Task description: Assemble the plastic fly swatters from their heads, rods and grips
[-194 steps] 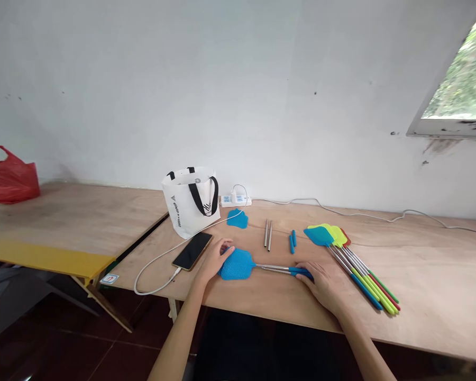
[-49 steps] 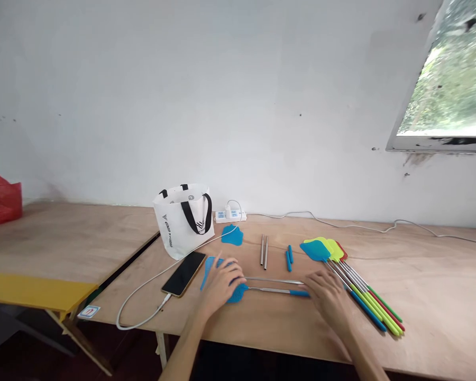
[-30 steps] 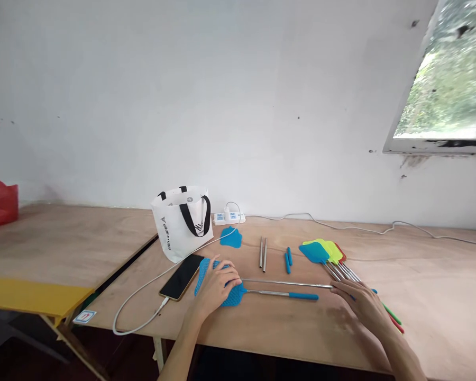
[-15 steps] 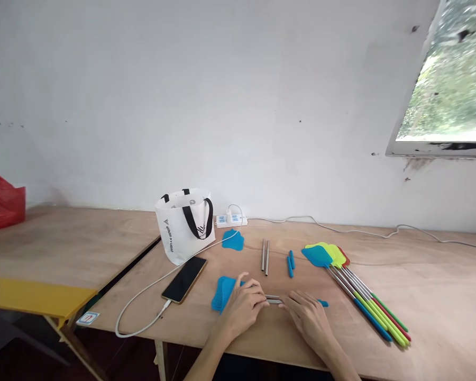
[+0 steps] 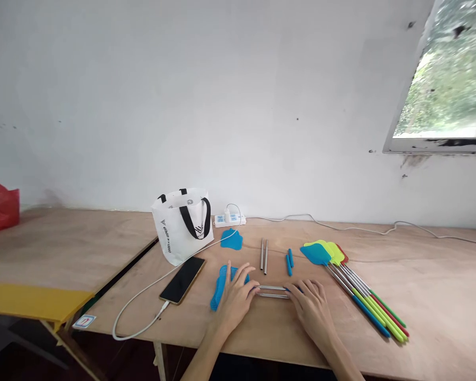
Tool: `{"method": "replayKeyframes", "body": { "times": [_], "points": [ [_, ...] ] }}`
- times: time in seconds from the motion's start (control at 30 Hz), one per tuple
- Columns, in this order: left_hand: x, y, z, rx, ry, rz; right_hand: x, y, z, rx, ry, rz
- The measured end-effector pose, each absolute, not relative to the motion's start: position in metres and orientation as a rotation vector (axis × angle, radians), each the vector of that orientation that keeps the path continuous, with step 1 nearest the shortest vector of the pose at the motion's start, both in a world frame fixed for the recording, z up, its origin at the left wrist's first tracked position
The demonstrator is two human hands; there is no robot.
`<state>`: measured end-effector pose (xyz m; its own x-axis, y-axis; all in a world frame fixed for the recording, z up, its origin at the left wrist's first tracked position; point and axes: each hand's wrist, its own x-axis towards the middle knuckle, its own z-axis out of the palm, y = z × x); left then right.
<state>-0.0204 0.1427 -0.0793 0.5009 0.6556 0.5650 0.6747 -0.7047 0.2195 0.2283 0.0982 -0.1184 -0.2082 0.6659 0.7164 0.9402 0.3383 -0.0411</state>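
Two blue fly swatters lie side by side near the table's front edge. My left hand [image 5: 237,296] rests flat on their blue mesh heads [image 5: 221,284], fingers spread. Their two metal shafts [image 5: 272,291] show, short, between my hands. My right hand [image 5: 311,309] lies palm down over the blue handles, fingers pressed together around them; only a sliver of blue shows at my thumb. A fan of finished swatters [image 5: 353,286] in blue, green, yellow and red lies just right of my right hand.
Behind my hands lie two loose metal tubes [image 5: 264,255], two small blue grips [image 5: 289,260] and a loose blue head [image 5: 232,239]. A phone [image 5: 183,272] on a white cable, a white tote bag [image 5: 183,225] and a power strip [image 5: 228,218] stand at the left. A red bag [image 5: 0,203] sits far left.
The shafts have shortened a lot: my right hand slid left along them toward my left hand and now covers the handles. My left hand stayed on the heads.
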Motion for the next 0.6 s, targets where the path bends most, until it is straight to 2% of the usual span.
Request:
{"method": "replayKeyframes", "body": {
  "times": [0.2,0.37,0.6],
  "points": [
    [-0.019,0.149,-0.095,-2.514,-1.442,-1.006,0.224,0.098,-0.128,-1.532,-1.945,-0.561],
    [-0.023,0.152,-0.106,-2.586,-1.477,-0.955,0.221,0.101,-0.134,-1.503,-2.006,-0.472],
    [-0.023,0.149,-0.096,-2.596,-1.554,-0.93,0.216,0.1,-0.129,-1.392,-2.03,-0.378]
  ]
}}
